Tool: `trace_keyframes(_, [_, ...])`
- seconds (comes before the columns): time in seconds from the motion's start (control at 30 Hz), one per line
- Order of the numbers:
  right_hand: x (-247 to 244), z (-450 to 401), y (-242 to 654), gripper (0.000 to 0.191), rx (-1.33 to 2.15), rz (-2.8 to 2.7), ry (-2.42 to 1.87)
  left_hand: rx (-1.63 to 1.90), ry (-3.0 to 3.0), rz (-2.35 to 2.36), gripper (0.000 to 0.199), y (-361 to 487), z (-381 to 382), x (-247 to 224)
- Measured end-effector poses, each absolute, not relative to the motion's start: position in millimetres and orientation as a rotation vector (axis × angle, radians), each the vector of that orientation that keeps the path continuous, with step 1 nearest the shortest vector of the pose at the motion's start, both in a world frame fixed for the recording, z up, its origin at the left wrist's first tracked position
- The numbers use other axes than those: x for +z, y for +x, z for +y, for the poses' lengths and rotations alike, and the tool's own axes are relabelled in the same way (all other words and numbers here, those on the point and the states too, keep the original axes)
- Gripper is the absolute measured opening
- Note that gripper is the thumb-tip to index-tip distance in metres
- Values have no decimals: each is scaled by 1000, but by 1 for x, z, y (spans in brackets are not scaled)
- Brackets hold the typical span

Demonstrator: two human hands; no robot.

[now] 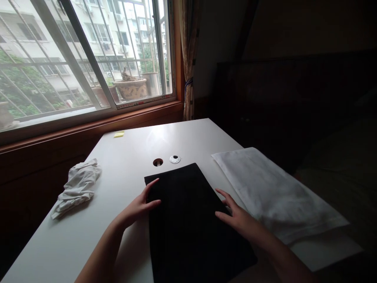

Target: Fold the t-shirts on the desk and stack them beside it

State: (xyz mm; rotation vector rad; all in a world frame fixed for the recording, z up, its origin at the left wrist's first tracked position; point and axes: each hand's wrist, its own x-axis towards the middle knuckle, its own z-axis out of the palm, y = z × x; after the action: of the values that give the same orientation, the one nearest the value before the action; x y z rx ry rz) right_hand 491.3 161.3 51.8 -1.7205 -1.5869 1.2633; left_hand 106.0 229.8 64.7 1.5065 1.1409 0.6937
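Observation:
A flat black rectangular item (188,232), perhaps folded cloth, lies on the white table (123,173) in front of me. My left hand (144,204) rests at its left edge, thumb and fingers apart over the black surface. At the right edge is my right hand (232,210), with its fingers spread and the thumb over the black item. Neither hand is closed around anything. To the right lies a flat white cloth (271,188), close beside my right hand and forearm. A crumpled white cloth (78,184) sits near the table's left edge.
Beyond the black item are a round hole (158,162) and a round grommet (174,159) in the tabletop. A yellow note (119,134) lies at the far left corner. Behind the table are a barred window and a tied curtain (188,59); the right side is dark.

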Motion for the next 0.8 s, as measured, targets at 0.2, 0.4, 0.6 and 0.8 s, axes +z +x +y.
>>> trace_keyframes(0.2, [68, 149, 484, 70, 1351, -1497, -1588, 729, 1639, 1157, 66, 121, 230, 57])
trace_keyframes(0.4, [96, 152, 512, 63, 1258, -1435, -1526, 892, 1567, 1116, 67, 156, 223, 56])
trace_keyframes(0.6, [133, 148, 570, 74, 1117, -1346, -1596, 996, 1482, 922, 71, 217, 227, 86])
trace_keyframes(0.8, [147, 151, 675, 65, 666, -1320, -1771, 1035, 1414, 733, 78, 310, 250, 108])
